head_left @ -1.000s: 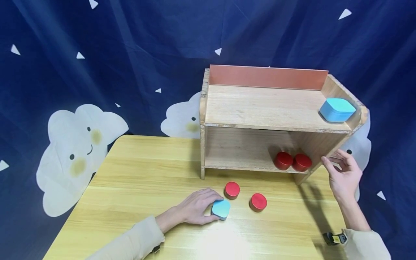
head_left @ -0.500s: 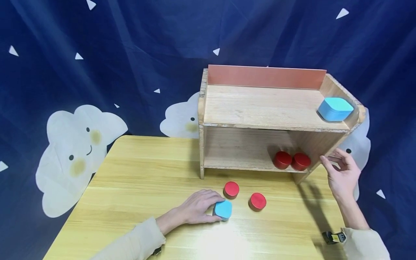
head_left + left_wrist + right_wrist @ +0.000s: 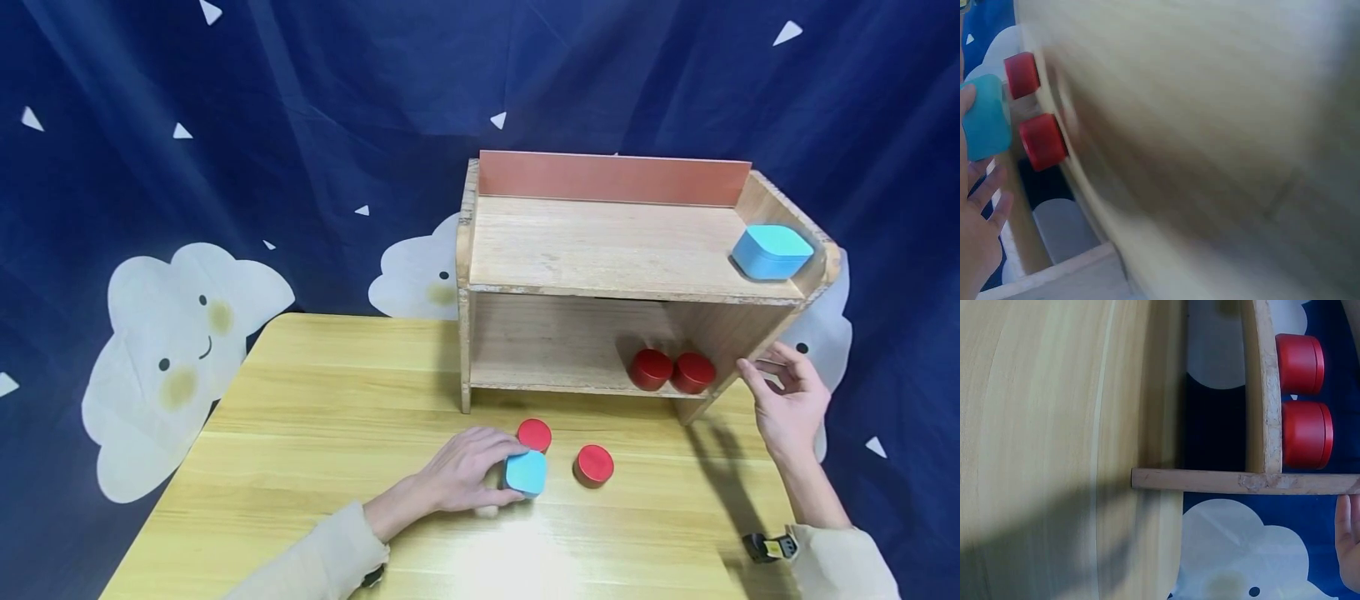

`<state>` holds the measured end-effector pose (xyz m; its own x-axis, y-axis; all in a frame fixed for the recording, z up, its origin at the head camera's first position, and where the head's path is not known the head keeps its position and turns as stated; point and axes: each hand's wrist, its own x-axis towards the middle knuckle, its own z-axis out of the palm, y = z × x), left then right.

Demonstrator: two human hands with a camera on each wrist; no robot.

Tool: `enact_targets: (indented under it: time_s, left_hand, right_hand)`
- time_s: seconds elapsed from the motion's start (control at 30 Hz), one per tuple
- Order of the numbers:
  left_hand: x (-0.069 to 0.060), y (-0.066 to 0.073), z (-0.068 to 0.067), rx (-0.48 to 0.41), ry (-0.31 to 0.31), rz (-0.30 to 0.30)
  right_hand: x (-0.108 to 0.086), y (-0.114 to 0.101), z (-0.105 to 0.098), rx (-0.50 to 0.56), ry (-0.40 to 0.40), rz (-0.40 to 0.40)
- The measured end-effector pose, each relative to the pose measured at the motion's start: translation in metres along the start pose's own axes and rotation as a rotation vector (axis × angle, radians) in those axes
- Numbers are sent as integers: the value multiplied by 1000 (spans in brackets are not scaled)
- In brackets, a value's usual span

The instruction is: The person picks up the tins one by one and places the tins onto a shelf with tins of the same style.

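My left hand (image 3: 467, 472) pinches a small light-blue box (image 3: 527, 473) between thumb and fingers; the box seems slightly above the table and overlaps one red tin (image 3: 534, 435) in the head view. The left wrist view shows the blue box (image 3: 988, 119) beside the fingers of that hand (image 3: 980, 225). Another red tin (image 3: 593, 466) stands to the right on the table. My right hand (image 3: 793, 408) rests its fingertips against the outer right side of the wooden shelf (image 3: 600, 296); in the right wrist view the hand (image 3: 1349, 544) touches that panel (image 3: 1210, 480).
Two red tins (image 3: 651, 369) (image 3: 693, 372) stand side by side on the lower shelf, near its right end. A larger blue box (image 3: 772, 252) sits at the right end of the top shelf. A dark blue curtain (image 3: 322, 125) with clouds hangs behind the table (image 3: 330, 367).
My left hand has moved slightly right and away from me with the small blue box, which now overlaps the nearer red tin in view. The right hand stays at the shelf side.
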<state>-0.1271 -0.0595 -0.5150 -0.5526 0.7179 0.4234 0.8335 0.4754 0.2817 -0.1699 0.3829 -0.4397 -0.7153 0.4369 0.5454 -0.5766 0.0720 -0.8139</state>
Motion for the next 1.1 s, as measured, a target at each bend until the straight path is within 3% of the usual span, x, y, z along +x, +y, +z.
enact_targets:
  time_s: [0.27, 0.5, 0.67, 1.1]
  left_hand:
    - [24, 14, -16, -18, 34, 10]
    - [48, 23, -30, 39, 141, 87]
    - [65, 28, -40, 65, 187, 114]
    - [108, 42, -68, 123, 285, 268]
  right_hand:
    - [0, -1, 1, -9, 7, 7]
    - [0, -1, 1, -34, 13, 13]
    - [0, 0, 0, -19, 11, 11]
    - [0, 1, 1, -14, 17, 16]
